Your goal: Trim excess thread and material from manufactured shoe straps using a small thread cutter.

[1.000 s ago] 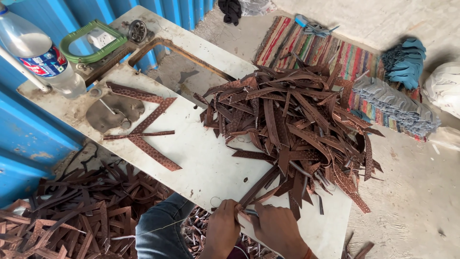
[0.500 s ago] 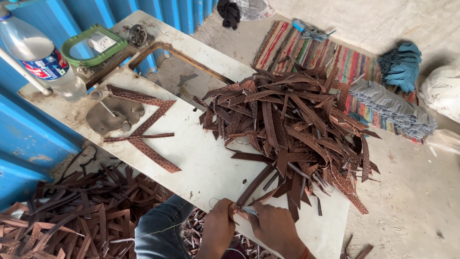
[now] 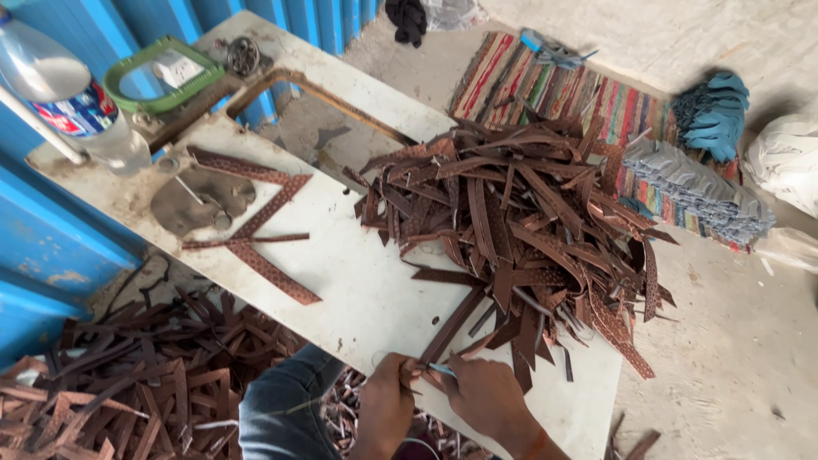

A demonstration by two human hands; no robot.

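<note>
At the near edge of a white worktable [image 3: 358, 281] my left hand [image 3: 385, 400] pinches the end of a brown leather strip [image 3: 452, 328] that runs up toward the pile. My right hand [image 3: 481, 393] sits right beside it, gripping a small thin light-blue tool [image 3: 443, 370] whose tip touches the strip's end. A big heap of brown leather strips [image 3: 511, 213] covers the table's right half. A few patterned strips [image 3: 256, 226] lie apart on the left, forming a loose zigzag.
A plastic water bottle [image 3: 72, 102] and a green-rimmed frame [image 3: 162, 72] stand at the table's far left. More leather scraps [image 3: 111, 392] are heaped on the floor. A striped rug [image 3: 554, 94], stacked grey pieces [image 3: 694, 192] and blue cloth [image 3: 711, 111] lie beyond.
Both hands stay at the strip's end with only small shifts. The view has tilted slightly; nothing on the table has moved.
</note>
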